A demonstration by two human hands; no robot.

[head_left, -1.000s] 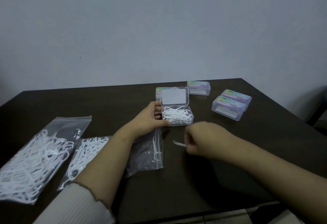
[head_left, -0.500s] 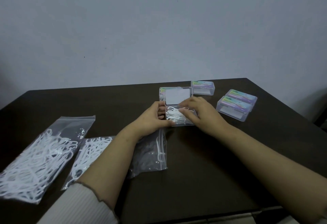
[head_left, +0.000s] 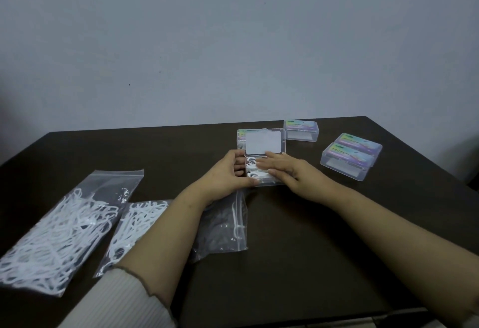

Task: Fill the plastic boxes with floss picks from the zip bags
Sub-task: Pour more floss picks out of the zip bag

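Nearest, at 8 o'clock on the tabletop (head_left: pixel 298 263), lies the full zip bag (head_left: pixel 59 234), packed with white floss picks; a second zip bag (head_left: pixel 134 226) lies just beside it, partly under the left forearm. A third, nearly empty zip bag (head_left: pixel 223 226) sits at centre with a few picks showing. I judge the bags limp and slippery, best taken at the sealed edge; the picks are light, thin and prone to tangle and scatter.

At 12 o'clock, the left hand (head_left: pixel 224 174) grips the left side of the open box (head_left: pixel 261 172), fingers curled round its wall. The right hand (head_left: pixel 282 172) lies flat, fingers straight, pressing on the floss picks (head_left: pixel 252 169) inside. The lid (head_left: pixel 264 142) stands raised at the far edge. The box looks rigid, light and liable to slide; holding its side walls suits it.

Further, at 1 o'clock, a closed box (head_left: pixel 302 130) stands alone; at 2 o'clock two closed boxes (head_left: pixel 350 157) touch. Their coloured labels carry print too small to read.
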